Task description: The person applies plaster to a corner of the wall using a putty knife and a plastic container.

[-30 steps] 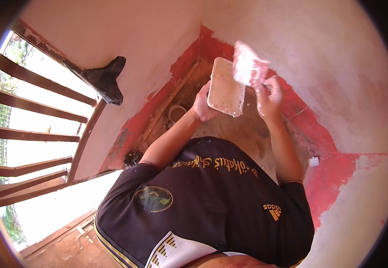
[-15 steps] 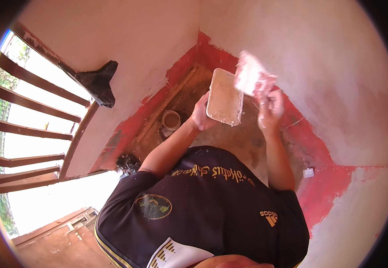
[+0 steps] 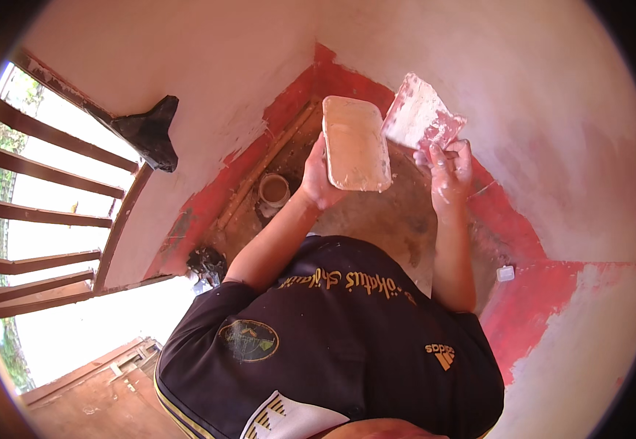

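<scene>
My left hand [image 3: 321, 178] grips a shallow rectangular tray [image 3: 357, 144] from its left side. Its broad face looks pale beige, and whitish smears crust its rim. In my right hand [image 3: 450, 170], fingers closed at its lower edge, is a flat red scraper blade [image 3: 422, 113] coated with white paste. The blade tilts up and to the left, its left corner close beside the tray's upper right edge. White paste also marks the fingers of my right hand.
Walls [image 3: 537, 124] with pale coating over a red lower band [image 3: 289, 99] meet in a corner ahead. A round pot [image 3: 274, 189] stands on the dirty floor, left. Black plastic [image 3: 161, 135] hangs by the barred window [image 3: 47, 161]. A small white object [image 3: 505, 273] lies right.
The tray has shifted slightly left and up, still in my left hand. The scraper has turned a little and moved slightly right, and it is less blurred now.
</scene>
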The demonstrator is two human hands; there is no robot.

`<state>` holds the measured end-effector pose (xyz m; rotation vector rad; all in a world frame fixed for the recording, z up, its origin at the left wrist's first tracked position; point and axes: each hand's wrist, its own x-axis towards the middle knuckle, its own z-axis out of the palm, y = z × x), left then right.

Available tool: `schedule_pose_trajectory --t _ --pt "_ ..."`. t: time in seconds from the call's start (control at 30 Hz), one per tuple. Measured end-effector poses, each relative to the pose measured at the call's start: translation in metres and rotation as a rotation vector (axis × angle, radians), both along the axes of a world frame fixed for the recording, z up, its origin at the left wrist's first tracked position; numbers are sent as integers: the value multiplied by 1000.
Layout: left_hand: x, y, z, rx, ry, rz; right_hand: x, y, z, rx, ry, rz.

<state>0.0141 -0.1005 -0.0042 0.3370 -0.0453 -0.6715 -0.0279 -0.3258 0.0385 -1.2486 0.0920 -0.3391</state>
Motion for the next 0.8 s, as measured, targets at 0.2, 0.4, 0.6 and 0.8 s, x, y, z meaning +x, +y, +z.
schedule_pose_trajectory --t 0.2,0.4,0.6,0.8 --pt "-4 7 20 -148 -17 -203 6 3 -23 -770 -497 -186" --pt "-12 12 12 -171 111 -180 6 9 -18 -992 -643 -97" --pt "-23 32 0 -260 23 -230 -8 -37 -19 -1096 -755 -47" --pt "-22 28 -5 -106 76 -206 -17 2 -3 -1037 -714 -17"
